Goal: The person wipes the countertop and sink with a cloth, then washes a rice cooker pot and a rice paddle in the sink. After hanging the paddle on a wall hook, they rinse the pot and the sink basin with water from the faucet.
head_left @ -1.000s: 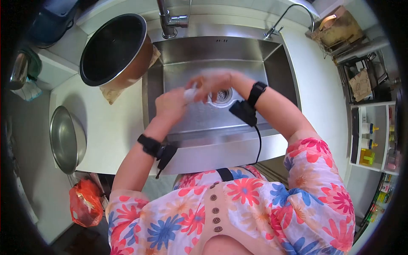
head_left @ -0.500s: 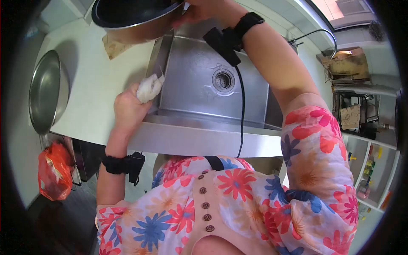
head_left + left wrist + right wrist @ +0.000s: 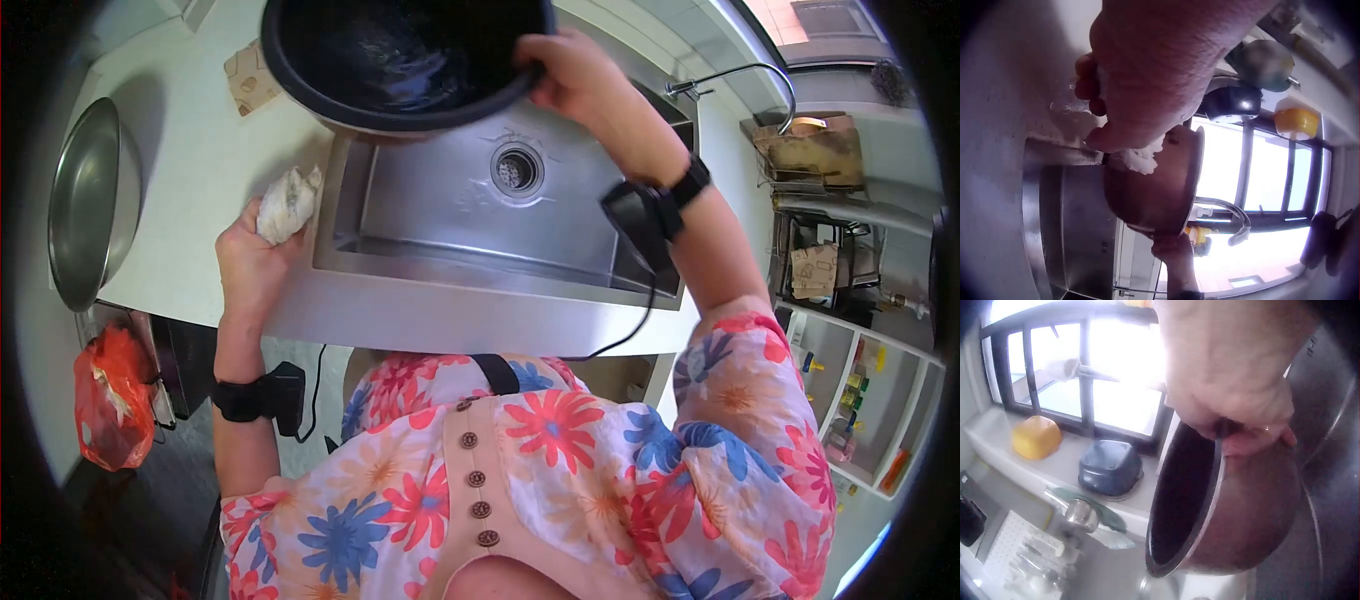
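My right hand [image 3: 575, 75] grips the rim of a large inner pot [image 3: 400, 75], dark inside with a wet shine at the bottom. In the right wrist view its outer wall [image 3: 1247, 506] is copper-brown and the pot is tilted, thumb and fingers on either side of the rim. It is held up over the back left of the steel sink [image 3: 400, 245]. My left hand [image 3: 250, 265] holds a wadded white cloth [image 3: 288, 205] above the counter, left of the sink. The left wrist view shows the cloth [image 3: 1141, 161] below the fingers, overlapping the pot's wall.
A piece of brown paper [image 3: 250, 80] lies on the counter behind the left hand. A steel bowl [image 3: 95, 205] leans at the counter's left end, with a red plastic bag [image 3: 115, 400] below. A thin curved tap [image 3: 740, 75] rises at the sink's right corner.
Both hands were together over the sink with the cloth. The left hand moved left with it; the right hand took the pot by its rim and brought it off the brown paper, rightward over the sink.
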### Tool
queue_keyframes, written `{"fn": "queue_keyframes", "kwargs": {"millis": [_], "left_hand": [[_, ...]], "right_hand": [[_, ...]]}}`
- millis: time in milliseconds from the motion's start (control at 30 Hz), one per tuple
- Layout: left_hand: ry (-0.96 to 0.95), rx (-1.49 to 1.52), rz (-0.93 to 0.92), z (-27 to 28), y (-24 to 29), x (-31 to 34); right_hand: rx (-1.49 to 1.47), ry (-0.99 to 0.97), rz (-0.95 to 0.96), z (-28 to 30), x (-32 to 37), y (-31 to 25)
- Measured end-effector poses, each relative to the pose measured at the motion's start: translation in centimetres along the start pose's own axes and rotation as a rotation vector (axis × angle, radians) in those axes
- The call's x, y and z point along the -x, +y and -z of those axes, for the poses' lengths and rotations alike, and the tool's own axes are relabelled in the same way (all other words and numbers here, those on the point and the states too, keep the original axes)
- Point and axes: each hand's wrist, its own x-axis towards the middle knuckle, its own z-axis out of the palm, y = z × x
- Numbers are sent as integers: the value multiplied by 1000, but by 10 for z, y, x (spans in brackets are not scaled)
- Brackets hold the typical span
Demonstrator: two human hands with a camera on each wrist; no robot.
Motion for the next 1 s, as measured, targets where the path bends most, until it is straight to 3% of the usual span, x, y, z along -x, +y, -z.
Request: {"fn": "queue_keyframes", "kwargs": {"millis": [33,267,500,867,1000], "left_hand": [[-3,1,4,1,-3,-1],[23,55,-22,3,-2,-3],[31,79,-18,8,-6,1],[43,102,-19,14,0,7],[32,93,-6,14,1,8]], "right_hand": [[-117,101,-136,3,20,-9],[126,106,-277,95,96,5],[377,184,-389,164,111,76],[680,156,-501,190,106,99],[821,142,-433,186,97,100]]}}
